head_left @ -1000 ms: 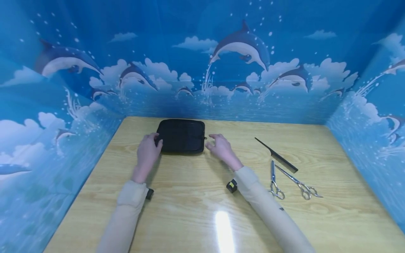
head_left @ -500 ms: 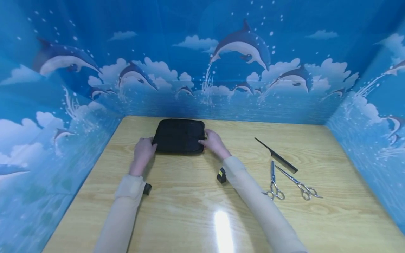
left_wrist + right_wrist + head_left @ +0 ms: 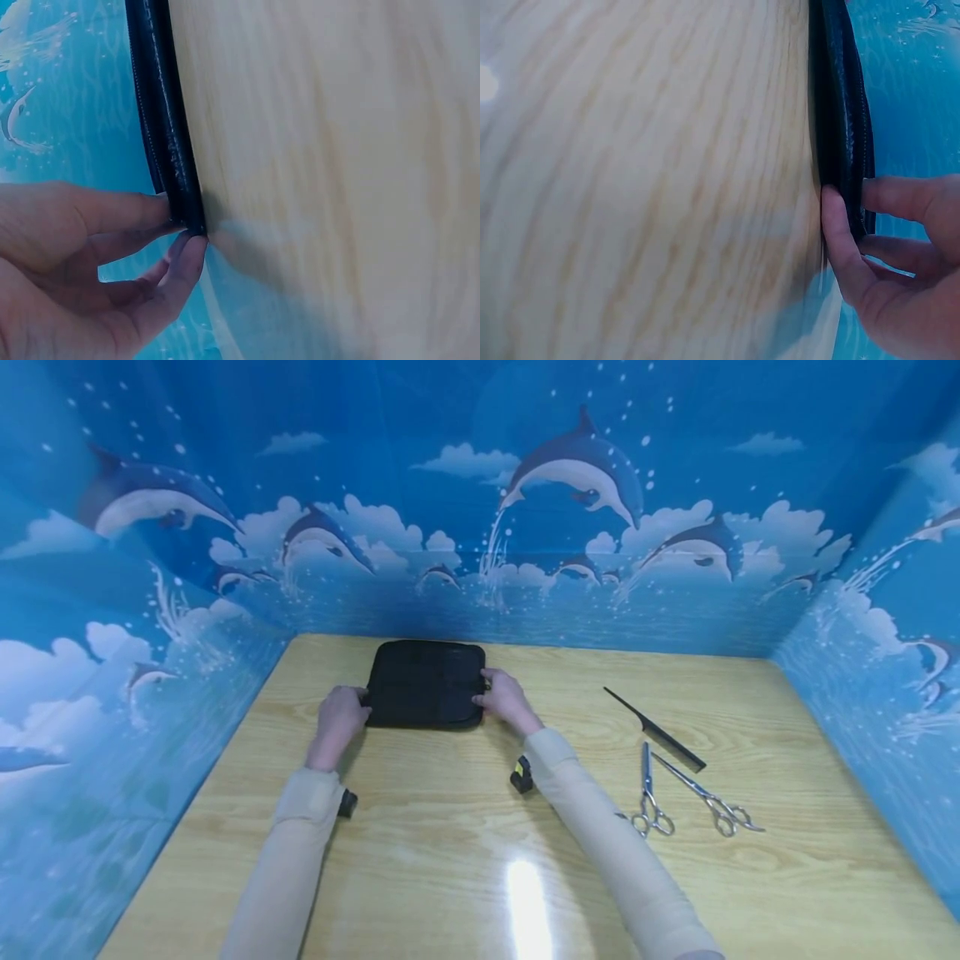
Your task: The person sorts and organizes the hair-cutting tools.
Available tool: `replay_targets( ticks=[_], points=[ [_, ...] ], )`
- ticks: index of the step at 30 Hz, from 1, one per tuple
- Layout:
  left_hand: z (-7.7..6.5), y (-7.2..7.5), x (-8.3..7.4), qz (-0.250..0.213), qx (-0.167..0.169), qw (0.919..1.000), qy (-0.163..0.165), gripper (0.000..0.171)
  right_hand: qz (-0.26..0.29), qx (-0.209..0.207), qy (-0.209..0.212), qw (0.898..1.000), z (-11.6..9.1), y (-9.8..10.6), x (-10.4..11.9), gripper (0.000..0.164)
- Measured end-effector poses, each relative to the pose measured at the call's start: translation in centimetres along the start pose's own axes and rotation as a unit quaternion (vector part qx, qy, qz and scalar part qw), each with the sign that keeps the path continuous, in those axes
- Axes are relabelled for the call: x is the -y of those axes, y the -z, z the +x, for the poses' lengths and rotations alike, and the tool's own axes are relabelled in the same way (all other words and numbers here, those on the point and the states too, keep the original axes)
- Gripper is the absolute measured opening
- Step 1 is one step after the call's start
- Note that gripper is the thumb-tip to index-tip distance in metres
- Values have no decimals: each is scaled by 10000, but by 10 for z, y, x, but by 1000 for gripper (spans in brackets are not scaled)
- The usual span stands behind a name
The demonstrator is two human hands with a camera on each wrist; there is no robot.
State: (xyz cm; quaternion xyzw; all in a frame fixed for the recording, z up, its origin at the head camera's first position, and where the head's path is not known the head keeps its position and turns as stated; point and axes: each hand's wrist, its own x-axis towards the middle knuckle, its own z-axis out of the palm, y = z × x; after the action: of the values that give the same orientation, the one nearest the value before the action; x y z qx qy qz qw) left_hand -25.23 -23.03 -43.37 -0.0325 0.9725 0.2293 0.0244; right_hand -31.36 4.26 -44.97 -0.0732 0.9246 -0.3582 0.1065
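Note:
A flat black zip case (image 3: 426,685) with rounded corners lies at the back left of the wooden table. My left hand (image 3: 340,717) grips its left edge near the front corner. In the left wrist view, the left thumb and fingers pinch the end of the case's stitched edge (image 3: 169,127). My right hand (image 3: 510,700) holds the right edge, where the zip pull is partly covered. The right wrist view has the thumb on the near side of the case (image 3: 844,97) and the fingers on its zipped side. The contents of the case are hidden.
To the right lie a black tail comb (image 3: 663,735), one pair of silver scissors (image 3: 648,789) and a second pair (image 3: 705,792). My right sleeve (image 3: 600,835) passes close to the first pair's handles. A dolphin-print curtain (image 3: 480,602) borders the table (image 3: 420,843) at the back and sides.
My right hand has moved left onto the case's right edge and taken hold. My left hand has shifted slightly left and now pinches the left edge. The case's near edge has come slightly closer.

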Motion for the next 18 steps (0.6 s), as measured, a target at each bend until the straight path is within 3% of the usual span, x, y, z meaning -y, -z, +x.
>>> replay_targets(
  ticks=[11, 18],
  points=[
    [0, 5, -3, 122, 64, 9998, -162, 36, -126, -38, -14, 9999, -4, 2, 2, 64],
    [0, 7, -4, 83, 283, 9995, -143, 35, -359, 42, -143, 9992, -9, 4, 5, 65]
  ],
)
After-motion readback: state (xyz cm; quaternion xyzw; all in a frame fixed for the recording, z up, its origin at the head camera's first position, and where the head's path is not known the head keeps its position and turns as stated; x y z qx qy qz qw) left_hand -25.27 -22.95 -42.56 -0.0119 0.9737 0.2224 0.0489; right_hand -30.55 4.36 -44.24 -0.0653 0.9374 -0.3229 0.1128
